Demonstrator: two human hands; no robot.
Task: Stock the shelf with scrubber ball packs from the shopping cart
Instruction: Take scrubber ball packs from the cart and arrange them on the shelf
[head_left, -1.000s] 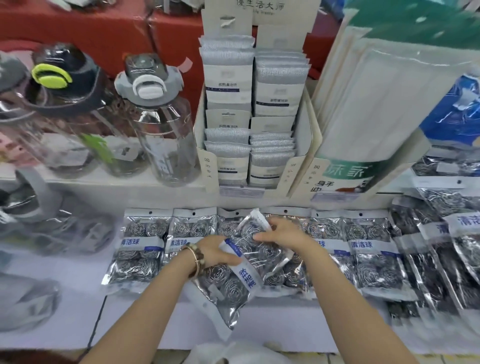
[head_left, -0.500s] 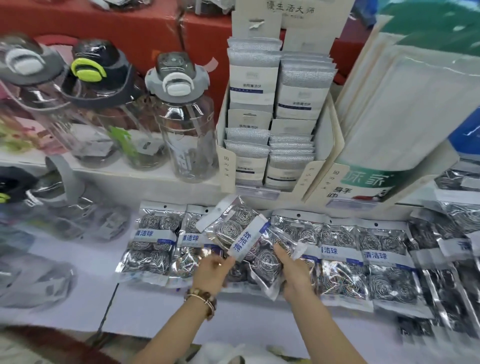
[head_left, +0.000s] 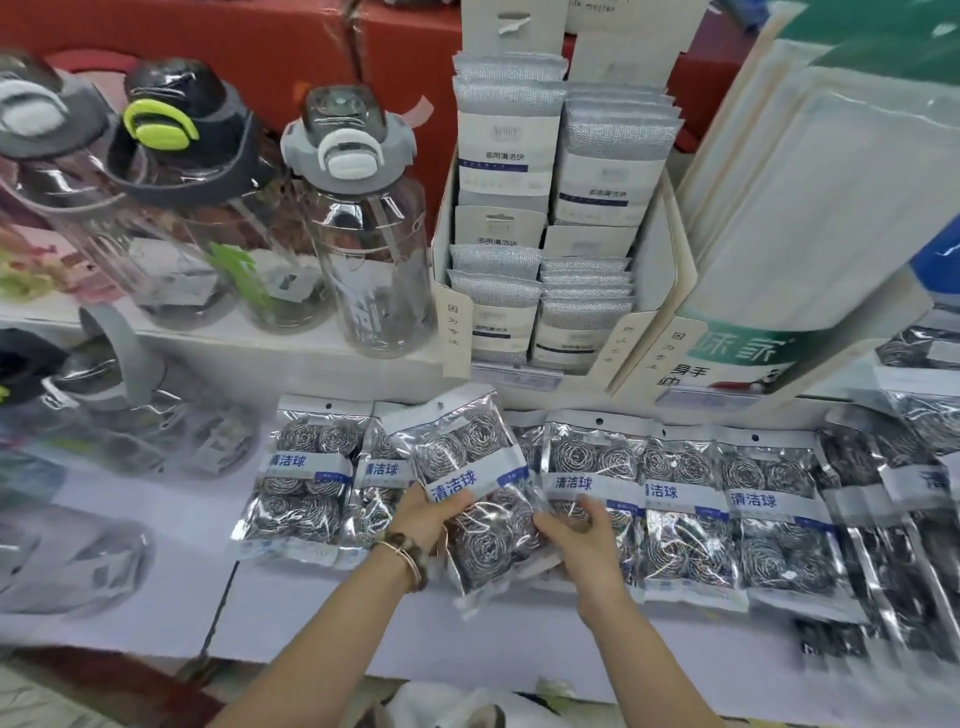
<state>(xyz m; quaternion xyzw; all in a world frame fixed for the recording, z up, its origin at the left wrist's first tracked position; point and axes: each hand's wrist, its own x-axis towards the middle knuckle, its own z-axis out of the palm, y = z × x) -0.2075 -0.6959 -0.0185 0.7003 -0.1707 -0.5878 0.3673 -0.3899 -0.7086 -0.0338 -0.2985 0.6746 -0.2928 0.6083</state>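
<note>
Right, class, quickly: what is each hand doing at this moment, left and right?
Left hand: holds the scrubber pack by its left edge.
Right hand: holds the same pack by its right edge.

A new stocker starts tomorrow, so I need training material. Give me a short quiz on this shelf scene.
1. True or false: the left hand has its grip on a scrubber pack.
2. That pack's label lettering is: A blue, B red, C green.
3. Fill in: the clear bottle nearest the cardboard display box has a ___ cap latch.
Key: 1 true; 2 A; 3 white.
</note>
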